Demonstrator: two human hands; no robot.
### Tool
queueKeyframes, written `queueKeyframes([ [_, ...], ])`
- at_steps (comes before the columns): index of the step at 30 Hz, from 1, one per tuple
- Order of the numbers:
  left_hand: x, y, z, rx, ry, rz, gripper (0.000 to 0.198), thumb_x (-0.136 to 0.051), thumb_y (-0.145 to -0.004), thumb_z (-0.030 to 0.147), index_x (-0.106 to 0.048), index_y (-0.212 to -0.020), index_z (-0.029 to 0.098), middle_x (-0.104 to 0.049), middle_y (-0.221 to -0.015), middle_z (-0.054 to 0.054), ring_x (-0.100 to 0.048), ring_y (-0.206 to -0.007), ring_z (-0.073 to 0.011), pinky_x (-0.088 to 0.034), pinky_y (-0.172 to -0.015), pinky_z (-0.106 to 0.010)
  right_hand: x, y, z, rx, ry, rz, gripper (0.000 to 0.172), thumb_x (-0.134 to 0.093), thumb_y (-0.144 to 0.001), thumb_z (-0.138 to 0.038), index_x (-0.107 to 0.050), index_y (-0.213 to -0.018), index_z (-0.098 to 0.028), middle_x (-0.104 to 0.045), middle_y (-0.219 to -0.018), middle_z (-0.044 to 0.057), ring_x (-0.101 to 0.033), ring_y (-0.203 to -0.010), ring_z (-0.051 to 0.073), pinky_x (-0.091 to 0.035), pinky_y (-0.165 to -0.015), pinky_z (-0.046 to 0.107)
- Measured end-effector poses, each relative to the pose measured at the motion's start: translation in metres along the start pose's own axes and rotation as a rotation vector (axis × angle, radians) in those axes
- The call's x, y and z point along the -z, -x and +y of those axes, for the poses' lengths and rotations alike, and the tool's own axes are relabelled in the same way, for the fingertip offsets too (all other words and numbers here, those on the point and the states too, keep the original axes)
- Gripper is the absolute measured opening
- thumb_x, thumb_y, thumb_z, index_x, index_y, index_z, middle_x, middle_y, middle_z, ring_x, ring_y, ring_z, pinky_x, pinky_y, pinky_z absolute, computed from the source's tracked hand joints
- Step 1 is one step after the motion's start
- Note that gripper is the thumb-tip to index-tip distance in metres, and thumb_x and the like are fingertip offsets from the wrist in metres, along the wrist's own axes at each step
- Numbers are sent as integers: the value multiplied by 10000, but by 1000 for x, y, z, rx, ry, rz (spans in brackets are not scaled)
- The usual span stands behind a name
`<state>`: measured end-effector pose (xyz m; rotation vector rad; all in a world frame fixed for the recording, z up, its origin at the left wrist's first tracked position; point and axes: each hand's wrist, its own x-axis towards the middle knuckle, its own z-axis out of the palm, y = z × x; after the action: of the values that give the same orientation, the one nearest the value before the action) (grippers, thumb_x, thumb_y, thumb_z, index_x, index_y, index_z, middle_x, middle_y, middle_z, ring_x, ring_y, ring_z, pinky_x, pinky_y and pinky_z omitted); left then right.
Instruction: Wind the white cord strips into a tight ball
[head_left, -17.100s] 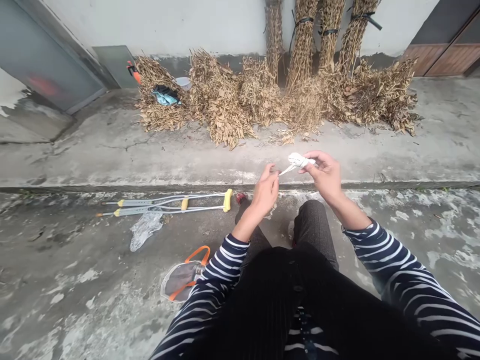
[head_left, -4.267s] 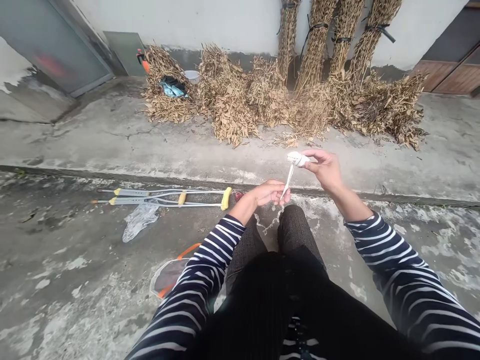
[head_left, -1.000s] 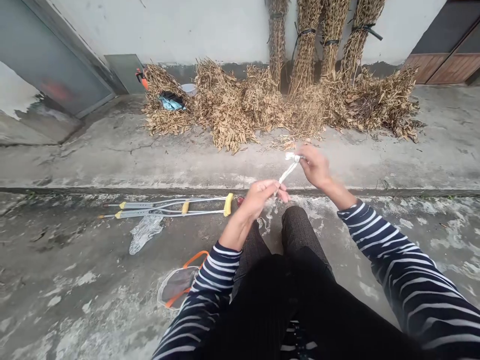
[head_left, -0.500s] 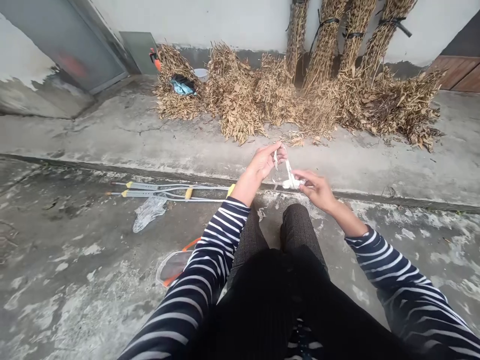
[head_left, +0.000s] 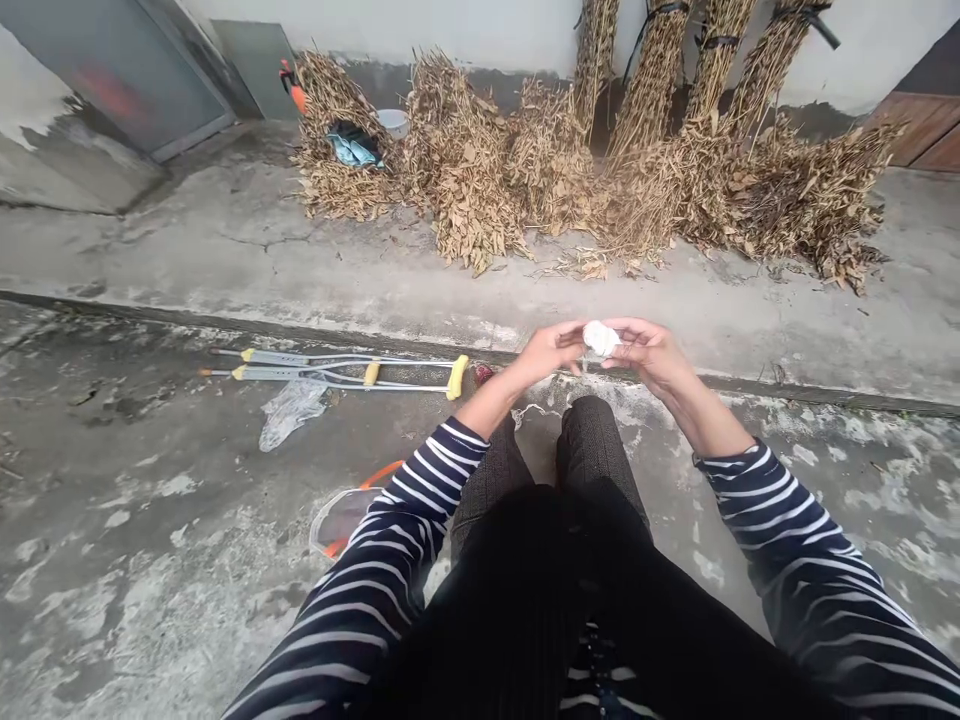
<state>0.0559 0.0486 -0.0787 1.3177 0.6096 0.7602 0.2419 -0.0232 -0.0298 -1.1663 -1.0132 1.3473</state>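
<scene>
the left hand (head_left: 551, 350) was nearly closed, its fingertips (head_left: 576, 342) against one side of a small white wad (head_left: 600, 338), and the right hand (head_left: 649, 352) curved in from the other side, so the wad was held between the two. neither hand was spread, and no other object showed in either. the wad was bunched cloth or tissue, i could not tell which. it had no clear long axis, being only slightly wider from side to side, and it sat a little nearer the right hand.

in the head view, the wad was held in the air over the edge of the concrete step (head_left: 225, 325), above the knees of the dark trousers (head_left: 596, 440). thin white threads (head_left: 534, 410) lay on the lower ground near the left knee. to the left of the hands, a pair of crutches (head_left: 330, 368) lay along the step edge, with a transparent plastic bag (head_left: 292, 413) just below them and an orange-strapped bag (head_left: 341, 522) nearer the left sleeve (head_left: 435, 470). bundled dried plants (head_left: 465, 170) stood well beyond, against the wall.
</scene>
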Motion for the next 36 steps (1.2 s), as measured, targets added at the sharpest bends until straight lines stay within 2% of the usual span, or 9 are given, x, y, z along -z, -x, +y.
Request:
queueKeyframes([
  [4,-21,11,-5,3,58,84,389,-818,-748,258,-749,-1108,130,-773,-937,-97,-688,-738,-160,-546,-693,-278,6,-6,-3,-30,15,-17,475,-962,-553,-238,-798,-996,-190,-790,-991,64,-746,-782,165,-670,-690,287],
  [9,-18,10,-11,-9,-92,110,248,-756,-839,363,-732,-877,119,-679,-622,-21,-548,-464,-78,-416,-496,-199,5,-10,-9,-71,-34,61,397,-940,-555,-154,-785,-920,-176,-786,-930,51,-742,-750,151,-677,-717,278],
  [14,-7,19,-10,102,5,-73,418,-747,-829,525,-690,-892,116,-713,-698,-62,-630,-513,-109,-429,-459,-196,1,-11,-18,-1,-58,202,346,-932,-512,-117,-775,-813,-182,-772,-834,17,-729,-736,141,-665,-683,254],
  [19,18,37,-12,287,112,-268,499,-789,-770,595,-691,-850,112,-720,-727,-91,-657,-568,-129,-472,-510,-214,7,-12,-24,92,2,235,356,-943,-532,-199,-765,-841,-187,-775,-878,22,-736,-801,160,-667,-720,284],
  [23,46,36,-19,362,44,-277,482,-790,-762,590,-714,-800,115,-712,-716,-97,-629,-562,-130,-463,-517,-225,17,-7,-28,11,11,164,355,-940,-565,-163,-770,-877,-170,-779,-889,47,-741,-755,162,-671,-686,280],
  [25,52,29,-18,316,-145,-131,413,-806,-757,515,-740,-794,109,-731,-770,-114,-637,-597,-144,-467,-531,-232,17,-4,-29,-65,-9,117,322,-918,-606,-116,-771,-890,-155,-779,-872,56,-739,-718,153,-672,-669,261],
  [29,29,13,-11,6,-369,243,320,-738,-810,286,-765,-1100,154,-726,-1213,-127,-687,-833,-176,-541,-639,-254,9,-2,-29,-163,-82,153,238,-797,-713,21,-753,-895,-126,-771,-814,52,-735,-671,124,-651,-625,194],
  [32,-8,7,-8,-136,-227,207,398,-691,-845,242,-710,-1240,203,-680,-1322,-111,-692,-1011,-204,-584,-735,-281,1,-4,-28,-196,-108,205,233,-703,-755,92,-734,-876,-104,-763,-772,54,-721,-622,115,-632,-576,174],
  [36,-44,5,-9,-194,-97,256,286,-694,-842,211,-710,-1124,164,-743,-1072,-96,-697,-996,-202,-580,-815,-293,-3,-6,-22,-168,-127,225,214,-694,-755,98,-718,-832,-100,-756,-750,49,-703,-580,110,-631,-560,184],
])
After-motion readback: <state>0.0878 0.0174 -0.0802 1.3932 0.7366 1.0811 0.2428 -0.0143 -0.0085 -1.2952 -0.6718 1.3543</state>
